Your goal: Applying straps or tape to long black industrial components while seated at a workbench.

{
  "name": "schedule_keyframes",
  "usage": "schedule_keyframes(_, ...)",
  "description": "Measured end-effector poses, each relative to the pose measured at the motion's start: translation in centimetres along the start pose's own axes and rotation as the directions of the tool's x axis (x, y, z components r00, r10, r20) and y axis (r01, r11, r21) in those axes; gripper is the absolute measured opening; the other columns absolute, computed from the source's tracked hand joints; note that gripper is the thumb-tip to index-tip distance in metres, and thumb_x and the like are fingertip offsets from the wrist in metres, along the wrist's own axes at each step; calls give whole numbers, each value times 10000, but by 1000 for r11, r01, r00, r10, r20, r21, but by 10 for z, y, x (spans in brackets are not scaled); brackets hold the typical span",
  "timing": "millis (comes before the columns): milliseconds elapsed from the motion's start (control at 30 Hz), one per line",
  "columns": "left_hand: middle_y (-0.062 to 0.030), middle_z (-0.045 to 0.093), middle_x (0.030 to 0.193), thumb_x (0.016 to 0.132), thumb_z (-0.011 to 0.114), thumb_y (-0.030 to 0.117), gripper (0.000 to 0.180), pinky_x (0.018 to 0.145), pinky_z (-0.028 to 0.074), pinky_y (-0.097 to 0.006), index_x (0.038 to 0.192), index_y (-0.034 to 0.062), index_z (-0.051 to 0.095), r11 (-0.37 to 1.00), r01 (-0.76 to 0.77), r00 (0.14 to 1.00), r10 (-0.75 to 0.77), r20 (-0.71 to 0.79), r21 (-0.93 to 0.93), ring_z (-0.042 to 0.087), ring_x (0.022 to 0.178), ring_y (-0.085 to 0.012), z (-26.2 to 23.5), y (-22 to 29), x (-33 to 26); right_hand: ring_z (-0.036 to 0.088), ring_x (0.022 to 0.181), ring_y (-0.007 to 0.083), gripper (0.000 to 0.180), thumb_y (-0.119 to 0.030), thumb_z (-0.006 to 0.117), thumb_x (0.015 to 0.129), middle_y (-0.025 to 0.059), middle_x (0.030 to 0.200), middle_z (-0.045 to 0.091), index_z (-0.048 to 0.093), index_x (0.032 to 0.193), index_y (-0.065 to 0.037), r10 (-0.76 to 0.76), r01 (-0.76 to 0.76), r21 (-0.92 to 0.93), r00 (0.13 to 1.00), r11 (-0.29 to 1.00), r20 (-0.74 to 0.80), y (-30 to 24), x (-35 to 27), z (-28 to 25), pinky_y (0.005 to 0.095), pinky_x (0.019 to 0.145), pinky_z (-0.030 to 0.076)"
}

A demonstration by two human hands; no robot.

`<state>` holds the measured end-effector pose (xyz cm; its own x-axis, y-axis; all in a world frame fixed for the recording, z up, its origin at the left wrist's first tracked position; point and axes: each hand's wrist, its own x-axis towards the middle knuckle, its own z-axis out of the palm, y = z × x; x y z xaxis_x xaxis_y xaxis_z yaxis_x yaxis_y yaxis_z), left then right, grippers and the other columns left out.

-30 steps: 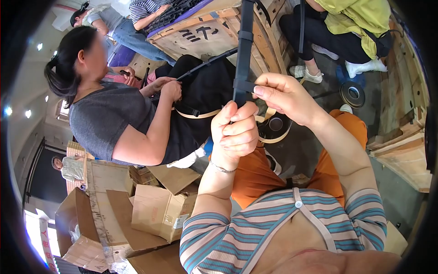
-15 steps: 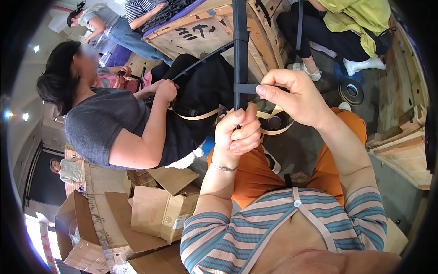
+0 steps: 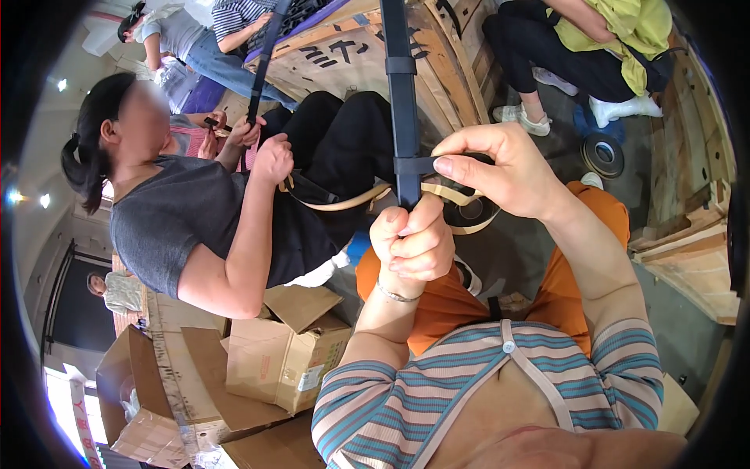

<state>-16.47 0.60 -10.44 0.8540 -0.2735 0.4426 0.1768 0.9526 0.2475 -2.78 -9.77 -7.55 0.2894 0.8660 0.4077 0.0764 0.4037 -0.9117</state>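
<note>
A long dark bar (image 3: 401,102) stands nearly upright in front of me, its top leaning slightly left. Around its lower end my left hand (image 3: 414,241) is closed, fingers wrapped. Dark tape bands circle the bar. A short strip of black tape (image 3: 418,166) runs from the bar just above my left fist to my right hand (image 3: 504,168), pinched between thumb and forefinger. Below the right hand hangs or lies a tan-coloured strip (image 3: 469,230), partly hidden, beside a dark round shape that I cannot make out fully.
At the left sits a co-worker (image 3: 195,211) in a dark grey top, holding another dark bar (image 3: 266,62). Open cardboard boxes (image 3: 273,359) stand lower left. A wooden crate (image 3: 344,59) is ahead. A tape roll (image 3: 602,155) lies on the floor near a person in yellow-green (image 3: 617,35).
My bar's top has tilted left, and its lower end has come down with my left hand. The right hand keeps its pinch on the tape. The co-worker's bar has swung more upright.
</note>
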Motion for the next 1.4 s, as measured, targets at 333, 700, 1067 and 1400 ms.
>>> schedule_keyframes(333, 16, 333, 439, 807, 469, 76, 240, 279, 250, -180, 627, 75, 310, 936, 82, 983, -20, 180, -343, 342, 305, -65, 1, -18, 11, 493, 587, 30, 143, -121, 602, 816, -2, 620, 572, 630, 792, 17, -80, 79, -38, 997, 996, -8, 9, 3, 3, 196, 524, 394)
schedule_keyframes(700, 27, 351, 421, 788, 458, 156, 250, 277, 272, -215, 596, 95, 311, 967, -7, 990, 41, 132, -256, 333, 294, -80, -4, -34, 5, 456, 544, 71, 111, -94, 596, 772, -30, 620, 514, 580, 667, -63, 485, -454, 294, 874, 841, -40, 70, 7, 54, 216, 511, 381)
schedule_keyframes(1067, 15, 358, 417, 795, 510, 95, 305, 266, 264, -211, 562, 72, 315, 989, 122, 959, -96, 266, -83, 339, 302, -82, 21, -32, 5, 249, 522, 23, 703, -605, 430, 839, -53, 659, 302, 443, 1169, 17, 49, -149, 715, 986, 683, 159, 24, 23, 41, 134, 433, 217)
schedule_keyframes(1400, 12, 339, 416, 790, 451, 109, 264, 268, 264, -208, 581, 85, 291, 897, 107, 933, 58, 355, -428, 323, 294, -77, 4, -29, 7, 380, 521, 8, 687, -331, 629, 819, 34, 785, 558, 317, 1325, 15, -11, -228, 688, 946, 689, 324, 37, 22, 31, 125, 457, 291)
